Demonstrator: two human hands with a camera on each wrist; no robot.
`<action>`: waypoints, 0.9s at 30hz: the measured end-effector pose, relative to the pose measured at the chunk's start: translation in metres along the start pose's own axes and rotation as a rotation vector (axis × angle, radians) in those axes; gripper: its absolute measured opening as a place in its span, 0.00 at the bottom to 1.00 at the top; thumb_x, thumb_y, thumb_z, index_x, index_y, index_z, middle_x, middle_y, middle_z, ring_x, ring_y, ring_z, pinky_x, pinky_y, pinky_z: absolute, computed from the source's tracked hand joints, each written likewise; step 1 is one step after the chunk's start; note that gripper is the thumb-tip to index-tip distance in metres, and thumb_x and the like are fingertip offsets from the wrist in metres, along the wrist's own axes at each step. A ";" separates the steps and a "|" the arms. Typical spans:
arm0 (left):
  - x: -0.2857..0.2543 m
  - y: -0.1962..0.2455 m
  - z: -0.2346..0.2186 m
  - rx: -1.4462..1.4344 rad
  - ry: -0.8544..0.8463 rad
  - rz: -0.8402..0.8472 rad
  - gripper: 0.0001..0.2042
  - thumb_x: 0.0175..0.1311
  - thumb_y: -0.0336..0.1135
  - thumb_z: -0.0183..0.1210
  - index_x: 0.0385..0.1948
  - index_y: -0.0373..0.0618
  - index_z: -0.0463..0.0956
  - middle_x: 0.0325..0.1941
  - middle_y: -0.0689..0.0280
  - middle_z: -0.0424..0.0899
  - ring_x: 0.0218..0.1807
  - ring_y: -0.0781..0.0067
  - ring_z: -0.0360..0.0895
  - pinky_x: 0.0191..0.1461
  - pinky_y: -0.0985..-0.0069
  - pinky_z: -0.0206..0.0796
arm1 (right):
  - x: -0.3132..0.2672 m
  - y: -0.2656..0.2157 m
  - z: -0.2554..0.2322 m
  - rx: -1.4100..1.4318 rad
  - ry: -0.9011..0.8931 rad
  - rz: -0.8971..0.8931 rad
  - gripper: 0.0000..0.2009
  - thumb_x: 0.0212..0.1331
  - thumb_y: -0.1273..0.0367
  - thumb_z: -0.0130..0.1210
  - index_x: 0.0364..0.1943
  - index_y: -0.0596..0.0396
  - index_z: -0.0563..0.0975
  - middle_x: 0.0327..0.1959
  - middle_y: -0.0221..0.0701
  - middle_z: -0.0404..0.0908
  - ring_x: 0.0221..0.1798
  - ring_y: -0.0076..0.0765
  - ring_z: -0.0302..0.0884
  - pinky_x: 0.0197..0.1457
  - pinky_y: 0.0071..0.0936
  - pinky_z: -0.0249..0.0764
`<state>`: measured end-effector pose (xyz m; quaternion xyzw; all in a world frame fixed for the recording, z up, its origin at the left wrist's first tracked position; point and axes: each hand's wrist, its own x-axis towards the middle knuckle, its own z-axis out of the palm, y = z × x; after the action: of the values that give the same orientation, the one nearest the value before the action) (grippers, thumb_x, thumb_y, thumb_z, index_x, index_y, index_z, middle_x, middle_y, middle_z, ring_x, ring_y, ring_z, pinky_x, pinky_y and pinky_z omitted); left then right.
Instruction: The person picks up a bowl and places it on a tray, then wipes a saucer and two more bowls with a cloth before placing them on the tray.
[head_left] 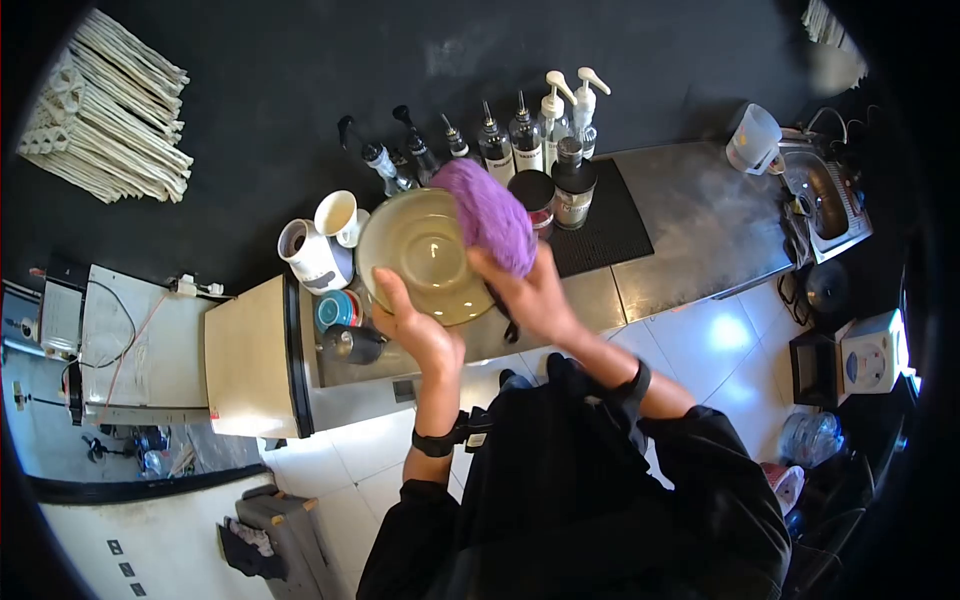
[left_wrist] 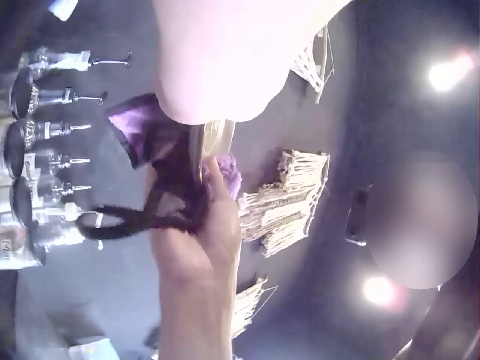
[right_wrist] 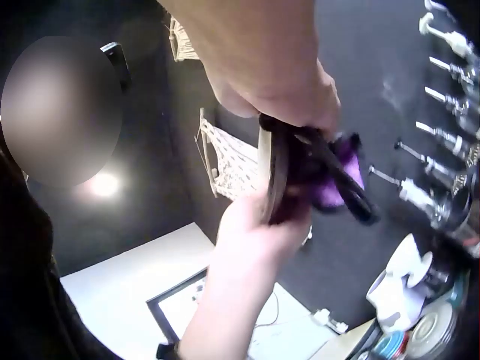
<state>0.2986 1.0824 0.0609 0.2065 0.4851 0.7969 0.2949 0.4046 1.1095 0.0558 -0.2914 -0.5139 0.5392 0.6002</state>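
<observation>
A clear, yellowish glass bowl [head_left: 400, 235] is held up over the counter, its inside facing me. My left hand [head_left: 420, 335] grips it at the lower left, thumb at the rim and the other fingers hidden behind. A fuzzy purple cleaning cloth [head_left: 490, 215] lies against the bowl's right rim. My right hand [head_left: 535, 295] grips the cloth and the rim together, with some fingers out of sight. Black edging and a black loop [right_wrist: 341, 180] hang from the cloth in the right wrist view.
Pump and pourer bottles [head_left: 525, 140] line the wall, with two dark-lidded jars [head_left: 573, 195] on a black mat. A cup [head_left: 340, 215], a white jug [head_left: 315, 255], stacked lids [head_left: 338, 310] and a metal pitcher [head_left: 355, 345] stand left. The sink [head_left: 825, 205] is far right.
</observation>
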 end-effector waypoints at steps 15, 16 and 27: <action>0.063 0.028 -0.034 0.215 -0.574 -0.132 0.14 0.69 0.44 0.55 0.36 0.39 0.74 0.37 0.68 0.76 0.34 0.84 0.69 0.39 0.82 0.61 | 0.003 -0.014 0.012 -0.360 0.196 0.061 0.09 0.62 0.68 0.57 0.37 0.63 0.78 0.28 0.23 0.79 0.32 0.15 0.67 0.38 0.23 0.70; 0.064 0.026 -0.031 0.212 -0.588 -0.139 0.14 0.69 0.44 0.55 0.36 0.39 0.74 0.37 0.68 0.76 0.34 0.84 0.69 0.39 0.82 0.61 | 0.002 -0.013 0.014 -0.366 0.211 0.060 0.09 0.62 0.68 0.57 0.37 0.63 0.78 0.28 0.23 0.79 0.32 0.15 0.67 0.38 0.23 0.70; 0.045 -0.003 -0.008 -0.330 -0.381 -0.496 0.26 0.71 0.52 0.47 0.58 0.35 0.64 0.53 0.58 0.74 0.52 0.65 0.76 0.55 0.66 0.69 | -0.034 0.004 0.074 -0.342 0.384 -0.215 0.08 0.62 0.71 0.56 0.38 0.63 0.74 0.30 0.31 0.75 0.35 0.25 0.68 0.41 0.30 0.70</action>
<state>0.2615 1.1083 0.0572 0.1770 0.3216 0.7157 0.5942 0.3380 1.0635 0.0647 -0.4293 -0.5024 0.3127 0.6823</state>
